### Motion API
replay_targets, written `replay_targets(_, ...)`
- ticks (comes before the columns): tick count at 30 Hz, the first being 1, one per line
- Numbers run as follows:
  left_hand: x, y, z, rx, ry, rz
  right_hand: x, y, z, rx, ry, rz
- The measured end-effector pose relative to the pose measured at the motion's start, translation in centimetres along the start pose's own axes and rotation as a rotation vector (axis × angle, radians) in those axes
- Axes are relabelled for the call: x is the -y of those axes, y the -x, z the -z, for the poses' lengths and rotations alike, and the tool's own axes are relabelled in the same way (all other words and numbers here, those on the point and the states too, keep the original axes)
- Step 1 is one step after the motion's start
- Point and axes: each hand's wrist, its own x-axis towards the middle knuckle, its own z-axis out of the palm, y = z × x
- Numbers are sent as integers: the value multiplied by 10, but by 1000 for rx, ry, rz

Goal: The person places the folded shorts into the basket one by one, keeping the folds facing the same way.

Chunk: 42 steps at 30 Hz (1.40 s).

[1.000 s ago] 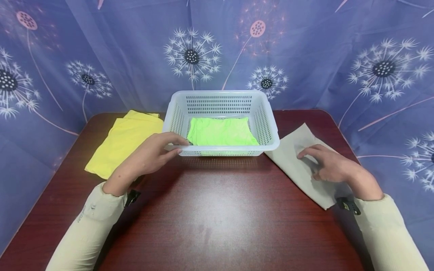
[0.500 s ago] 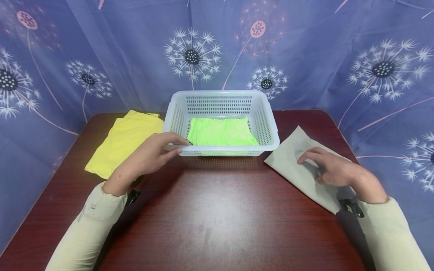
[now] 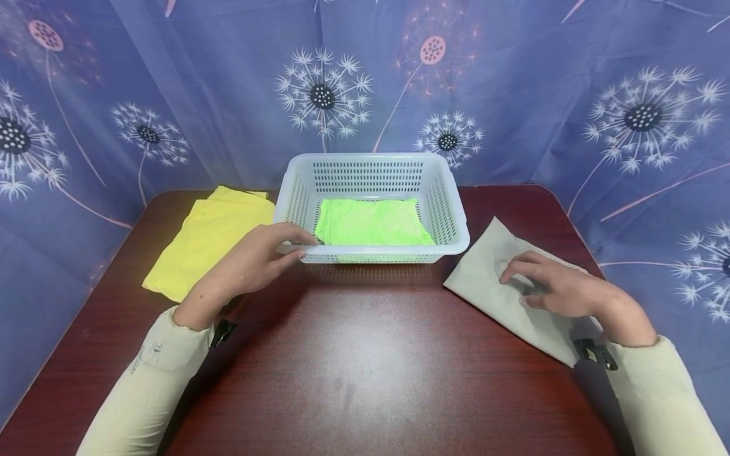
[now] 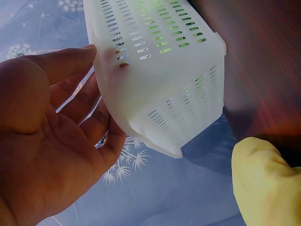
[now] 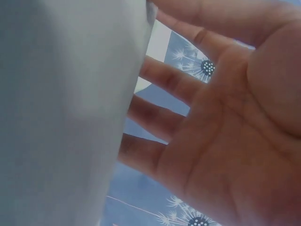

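Note:
At the front left corner of the pale plastic basket [image 3: 376, 251], my left hand [image 3: 251, 256] grips the rim. Its thumb [image 4: 70, 59] lies on the outside wall and the other fingers are over the edge. A folded bright green cloth [image 3: 373, 221] lies flat in the basket. To the right, my right hand [image 3: 561, 288] rests its fingertips on a folded grey cloth [image 3: 485, 272] on the table. The right wrist view has those fingers [image 5: 162, 120] spread and fairly straight against the grey cloth, the thumb apart from the others.
A folded yellow cloth [image 3: 211, 234] lies left of the basket, partly behind the left forearm. The dark red wooden table [image 3: 365, 367] has rounded far corners. Behind it hangs a blue curtain [image 3: 228, 76] with a dandelion print, close to the back of the basket.
The grey cloth has turned anticlockwise under my right hand, its far corner shifting left and its near corner right. The right hand has moved slightly nearer. The left hand and basket stay put.

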Motion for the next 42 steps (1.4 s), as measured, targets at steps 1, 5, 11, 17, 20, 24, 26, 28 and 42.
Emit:
replay_targets(1, 0, 0, 0, 0, 1, -1, 0, -1, -1, -4, 8, 8)
replay_targets(5, 1, 0, 0, 2, -1, -1, 1, -4, -3, -6, 20, 8)
replay_targets(11, 1, 0, 0, 2, 2, -5, 7, -5, -5, 32, -18, -79)
replay_targets(17, 0, 1, 0, 4, 3, 0, 9, -4, -7, 88, -48, -139)
replay_targets(20, 0, 1, 0, 7, 3, 2, 9, -3, -6, 102, -34, -171)
replay_targets(24, 0, 1, 0, 10, 4, 4, 8, -3, -5, 127, -28, -210)
replay_targets(26, 0, 0, 0, 8, 1, 6, 7, -2, -5, 132, -35, -214)
replay_targets(28, 0, 0, 0, 6, -3, 7, 8, -3, -5, 135, -43, -212)
replay_targets(42, 1, 0, 0, 5, 2, 3, 13, -1, -4, 141, -19, -157)
